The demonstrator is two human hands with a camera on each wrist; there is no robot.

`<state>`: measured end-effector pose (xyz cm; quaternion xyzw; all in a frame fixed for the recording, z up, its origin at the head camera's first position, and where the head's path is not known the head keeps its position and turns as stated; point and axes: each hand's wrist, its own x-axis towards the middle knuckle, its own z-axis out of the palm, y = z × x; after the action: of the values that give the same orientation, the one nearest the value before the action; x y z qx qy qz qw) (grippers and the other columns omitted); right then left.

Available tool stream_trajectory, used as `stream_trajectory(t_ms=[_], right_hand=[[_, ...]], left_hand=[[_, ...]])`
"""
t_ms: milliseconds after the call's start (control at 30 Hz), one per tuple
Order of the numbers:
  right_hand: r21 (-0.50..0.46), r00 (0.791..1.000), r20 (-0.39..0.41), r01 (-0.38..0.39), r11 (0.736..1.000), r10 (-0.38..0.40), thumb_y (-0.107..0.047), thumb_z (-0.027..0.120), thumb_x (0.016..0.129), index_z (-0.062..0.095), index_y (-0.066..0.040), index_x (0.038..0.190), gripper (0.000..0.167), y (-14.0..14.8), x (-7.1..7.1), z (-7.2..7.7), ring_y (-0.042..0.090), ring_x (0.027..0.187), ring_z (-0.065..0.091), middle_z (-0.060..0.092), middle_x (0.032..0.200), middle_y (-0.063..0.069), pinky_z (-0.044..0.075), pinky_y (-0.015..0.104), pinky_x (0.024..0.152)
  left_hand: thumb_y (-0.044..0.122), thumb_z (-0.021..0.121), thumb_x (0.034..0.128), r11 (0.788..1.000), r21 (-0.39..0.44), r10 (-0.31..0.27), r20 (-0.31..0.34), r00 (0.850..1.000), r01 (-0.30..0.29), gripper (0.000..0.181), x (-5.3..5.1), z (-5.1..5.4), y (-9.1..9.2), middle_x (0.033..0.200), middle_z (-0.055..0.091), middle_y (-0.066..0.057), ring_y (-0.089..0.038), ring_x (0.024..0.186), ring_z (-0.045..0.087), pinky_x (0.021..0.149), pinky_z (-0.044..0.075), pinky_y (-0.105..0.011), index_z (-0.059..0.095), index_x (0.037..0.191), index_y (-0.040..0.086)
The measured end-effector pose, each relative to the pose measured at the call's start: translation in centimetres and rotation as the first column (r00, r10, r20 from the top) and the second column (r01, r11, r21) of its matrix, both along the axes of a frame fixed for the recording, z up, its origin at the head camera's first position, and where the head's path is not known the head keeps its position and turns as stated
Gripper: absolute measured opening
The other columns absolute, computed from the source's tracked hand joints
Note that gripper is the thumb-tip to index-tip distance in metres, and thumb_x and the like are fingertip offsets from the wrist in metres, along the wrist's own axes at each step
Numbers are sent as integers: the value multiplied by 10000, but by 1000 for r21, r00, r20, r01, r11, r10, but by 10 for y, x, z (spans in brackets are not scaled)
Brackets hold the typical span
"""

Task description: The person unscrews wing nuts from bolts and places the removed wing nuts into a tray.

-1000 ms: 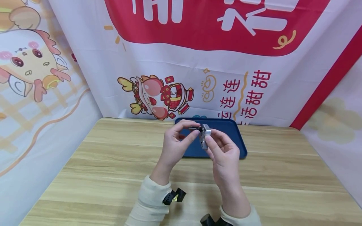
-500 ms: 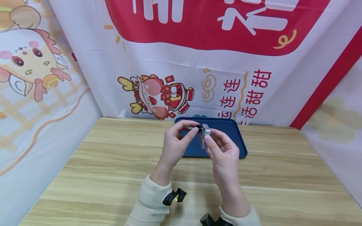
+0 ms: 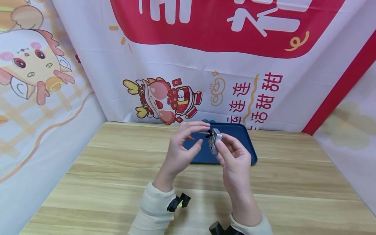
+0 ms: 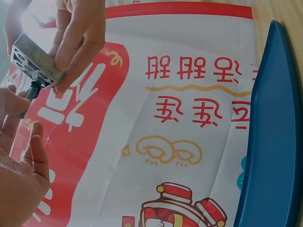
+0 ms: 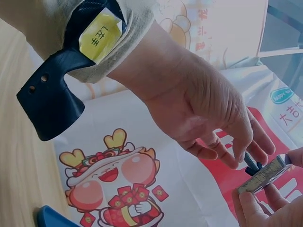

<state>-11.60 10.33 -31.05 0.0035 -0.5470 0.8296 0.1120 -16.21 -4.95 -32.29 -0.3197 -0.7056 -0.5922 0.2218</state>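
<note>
My right hand (image 3: pixel 237 164) pinches a small silver metal block (image 3: pixel 216 141) with cut-outs in its face, thumb on the near side and fingers behind. A thin screw (image 3: pixel 204 132) sticks out of the block to the left, with a black winged piece (image 5: pixel 254 168) around it close to the block. My left hand (image 3: pixel 177 150) is at the screw, its thumb spread away below and its fingers extended above. In the left wrist view a left fingertip lies beside the screw's shaft (image 4: pixel 33 91); whether it touches cannot be told.
Behind and below the hands a blue tray (image 3: pixel 249 151) lies on the wood-grain table (image 3: pixel 117 169), near the printed cloth backdrop (image 3: pixel 164 62). Black camera mounts (image 3: pixel 179 202) sit on both wrists.
The left thumb and fingers, earlier pinching at the screw and black piece, have spread apart. The right hand keeps its grip on the block, shifted slightly right.
</note>
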Motion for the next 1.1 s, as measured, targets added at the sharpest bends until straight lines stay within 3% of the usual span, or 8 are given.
stream_trajectory(t_ms=[567,800,1100], right_hand=[[-13,1000,16,-4,1000,4,-72,629,963,666,-83,1115,157,2,0,1,140,993,652,681,1069,41,563,335,917],[-3,1000,13,-4,1000,4,-63,634,959,669,-86,1107,154,1,-1,0,134,986,661,690,1056,29,567,325,907],[18,1000,23,-9,1000,8,-60,634,957,670,-93,1108,158,-2,0,-1,136,994,671,697,1056,18,569,318,899]], left_hand=[[25,701,900,999,39,13,36,999,-15,311,-3,-7,8,1267,660,-60,-161,1164,573,798,518,-314,692,1207,76],[71,686,926,998,60,23,99,995,-29,256,-4,-7,9,1233,665,-64,-165,1135,586,749,521,-270,699,1182,80],[140,658,959,994,67,70,195,978,-84,171,-2,-5,9,1111,706,-58,-155,1036,606,709,521,-267,722,1110,93]])
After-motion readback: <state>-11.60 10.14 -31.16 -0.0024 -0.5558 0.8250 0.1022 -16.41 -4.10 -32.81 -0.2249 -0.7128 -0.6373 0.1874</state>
